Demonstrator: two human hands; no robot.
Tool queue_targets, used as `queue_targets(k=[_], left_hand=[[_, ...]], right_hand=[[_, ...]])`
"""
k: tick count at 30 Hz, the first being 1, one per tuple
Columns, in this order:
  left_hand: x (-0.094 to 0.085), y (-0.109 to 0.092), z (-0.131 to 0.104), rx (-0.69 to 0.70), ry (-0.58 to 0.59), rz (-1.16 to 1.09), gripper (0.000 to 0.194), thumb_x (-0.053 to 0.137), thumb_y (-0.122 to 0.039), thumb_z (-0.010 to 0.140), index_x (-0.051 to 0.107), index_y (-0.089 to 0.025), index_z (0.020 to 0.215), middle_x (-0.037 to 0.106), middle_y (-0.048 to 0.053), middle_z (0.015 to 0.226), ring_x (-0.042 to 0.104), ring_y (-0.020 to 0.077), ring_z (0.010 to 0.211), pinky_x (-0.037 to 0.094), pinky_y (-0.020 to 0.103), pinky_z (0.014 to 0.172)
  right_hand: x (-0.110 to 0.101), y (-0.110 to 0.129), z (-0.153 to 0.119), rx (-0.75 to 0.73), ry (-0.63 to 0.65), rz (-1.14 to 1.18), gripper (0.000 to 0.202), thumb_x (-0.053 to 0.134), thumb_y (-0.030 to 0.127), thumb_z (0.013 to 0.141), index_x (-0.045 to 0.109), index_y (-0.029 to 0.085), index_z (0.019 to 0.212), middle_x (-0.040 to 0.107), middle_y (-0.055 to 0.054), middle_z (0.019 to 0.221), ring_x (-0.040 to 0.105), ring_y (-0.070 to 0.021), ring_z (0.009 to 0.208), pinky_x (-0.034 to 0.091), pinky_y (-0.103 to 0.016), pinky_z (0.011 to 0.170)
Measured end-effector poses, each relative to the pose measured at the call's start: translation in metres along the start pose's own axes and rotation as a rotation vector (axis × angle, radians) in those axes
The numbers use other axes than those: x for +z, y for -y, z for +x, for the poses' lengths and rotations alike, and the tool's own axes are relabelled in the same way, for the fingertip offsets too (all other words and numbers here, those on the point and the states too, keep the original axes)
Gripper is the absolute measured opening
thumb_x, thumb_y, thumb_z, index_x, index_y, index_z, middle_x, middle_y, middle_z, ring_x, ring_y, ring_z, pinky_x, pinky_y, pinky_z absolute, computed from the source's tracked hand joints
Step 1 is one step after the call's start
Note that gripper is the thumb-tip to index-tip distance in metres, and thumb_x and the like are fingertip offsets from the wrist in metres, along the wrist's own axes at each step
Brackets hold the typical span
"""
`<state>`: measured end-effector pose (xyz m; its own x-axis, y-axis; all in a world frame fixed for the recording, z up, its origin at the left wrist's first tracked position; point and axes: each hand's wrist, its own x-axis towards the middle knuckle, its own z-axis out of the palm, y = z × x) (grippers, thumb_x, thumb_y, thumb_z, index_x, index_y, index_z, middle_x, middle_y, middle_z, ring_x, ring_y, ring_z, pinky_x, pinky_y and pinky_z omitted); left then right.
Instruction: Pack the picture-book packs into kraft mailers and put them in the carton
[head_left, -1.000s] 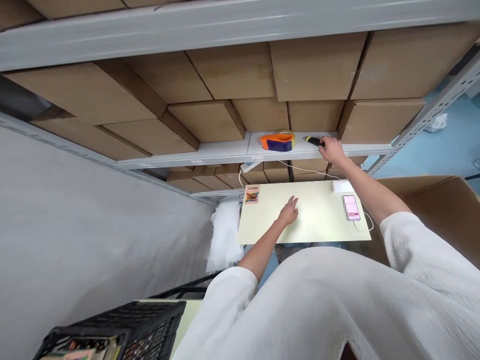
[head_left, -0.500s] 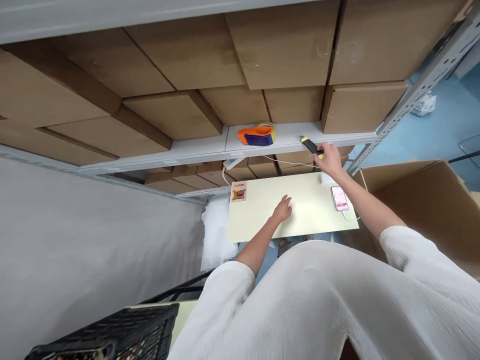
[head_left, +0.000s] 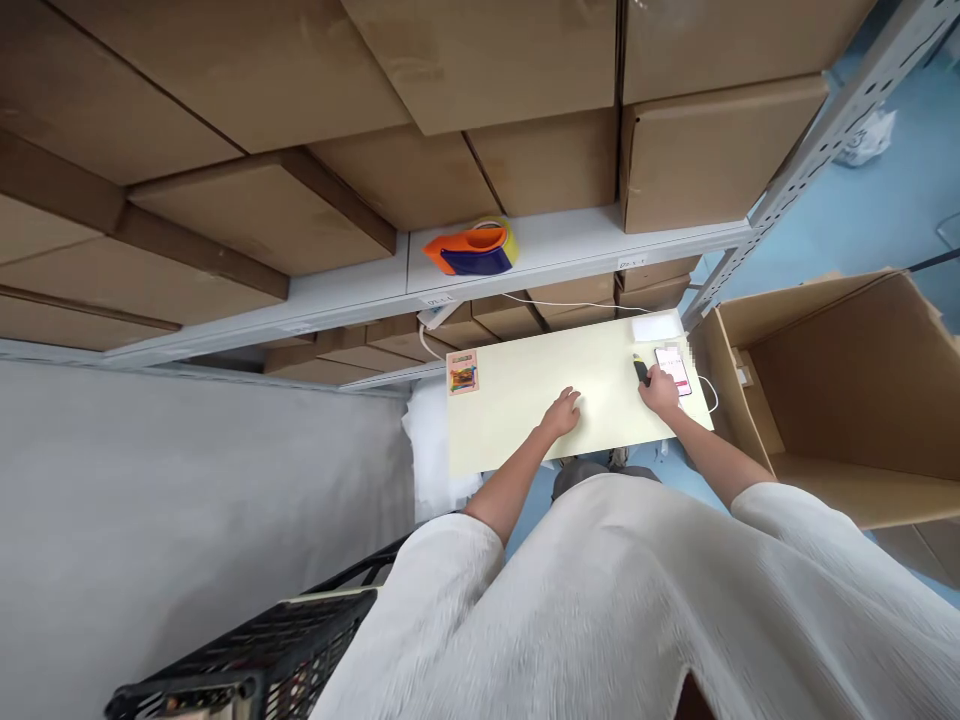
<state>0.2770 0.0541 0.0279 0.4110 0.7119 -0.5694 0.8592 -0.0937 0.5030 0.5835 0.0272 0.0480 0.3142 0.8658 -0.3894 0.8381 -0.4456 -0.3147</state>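
Note:
My right hand [head_left: 660,391] is closed around a black and yellow utility knife [head_left: 640,369], low over the right part of the pale table [head_left: 517,420]. Just beside that hand lies a phone [head_left: 673,370] with a lit screen, a white cable running from it. My left hand [head_left: 562,412] rests at the middle of the table, fingers apart and holding nothing. A small colourful picture card [head_left: 463,373] lies at the table's far left corner. Behind the phone is a white block or stack [head_left: 656,326].
Grey shelving [head_left: 555,240] full of cardboard boxes [head_left: 540,170] rises behind the table. An orange and blue tape dispenser [head_left: 474,249] sits on its shelf edge. A large open carton [head_left: 840,380] stands at the right, a black crate [head_left: 255,650] at the lower left.
My right hand has come down from the shelf edge to the table beside the phone, bringing the utility knife. My left hand has stayed nearly still. The head view has shifted.

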Motion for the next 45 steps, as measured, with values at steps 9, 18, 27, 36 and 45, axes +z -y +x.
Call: queue_targets(k=[9, 18, 27, 36, 45], left_hand=[[0.011, 0.022, -0.008, -0.008, -0.010, -0.031, 0.066, 0.055, -0.022, 0.102, 0.049, -0.017, 0.168, 0.035, 0.016, 0.185, 0.038, 0.0318, 0.170, 0.036, 0.046, 0.138], [-0.008, 0.046, -0.012, -0.015, -0.026, 0.003, 0.062, 0.054, -0.020, 0.103, 0.054, -0.014, 0.165, 0.038, 0.018, 0.183, 0.039, 0.0301, 0.170, 0.032, 0.044, 0.139], [-0.042, 0.087, -0.029, 0.033, -0.147, -0.028, 0.060, 0.058, -0.022, 0.100, 0.060, -0.016, 0.159, 0.054, 0.017, 0.172, 0.052, 0.0308, 0.161, 0.038, 0.046, 0.137], [-0.051, 0.122, -0.053, 0.040, -0.172, -0.049, 0.057, 0.056, -0.018, 0.100, 0.063, -0.014, 0.156, 0.059, 0.017, 0.168, 0.055, 0.0293, 0.158, 0.039, 0.044, 0.137], [-0.055, 0.148, -0.060, 0.066, -0.191, -0.107, 0.053, 0.056, -0.022, 0.100, 0.066, -0.017, 0.152, 0.065, 0.016, 0.161, 0.059, 0.0285, 0.153, 0.042, 0.046, 0.134]], right_hand=[[0.025, -0.007, 0.004, -0.063, 0.105, -0.193, 0.041, 0.054, 0.027, 0.107, 0.056, 0.015, 0.146, 0.060, -0.023, 0.142, 0.057, -0.0346, 0.124, 0.045, -0.040, 0.092], [-0.005, 0.039, 0.010, -0.181, -0.059, -0.116, 0.038, 0.045, 0.032, 0.111, 0.064, 0.013, 0.138, 0.059, -0.024, 0.145, 0.057, -0.0373, 0.127, 0.047, -0.047, 0.103], [-0.107, 0.225, 0.032, -0.838, -0.449, 0.151, 0.044, 0.046, 0.035, 0.109, 0.065, 0.020, 0.146, 0.065, -0.020, 0.139, 0.056, -0.0384, 0.126, 0.048, -0.054, 0.110], [-0.169, 0.363, 0.061, -0.951, -0.429, -0.145, 0.058, 0.050, 0.037, 0.107, 0.061, 0.012, 0.158, 0.065, -0.025, 0.152, 0.046, -0.0472, 0.134, 0.035, -0.065, 0.112], [-0.163, 0.366, 0.066, -0.893, -0.451, -0.215, 0.049, 0.048, 0.041, 0.112, 0.068, 0.012, 0.145, 0.070, -0.024, 0.136, 0.047, -0.0426, 0.129, 0.032, -0.058, 0.110]])
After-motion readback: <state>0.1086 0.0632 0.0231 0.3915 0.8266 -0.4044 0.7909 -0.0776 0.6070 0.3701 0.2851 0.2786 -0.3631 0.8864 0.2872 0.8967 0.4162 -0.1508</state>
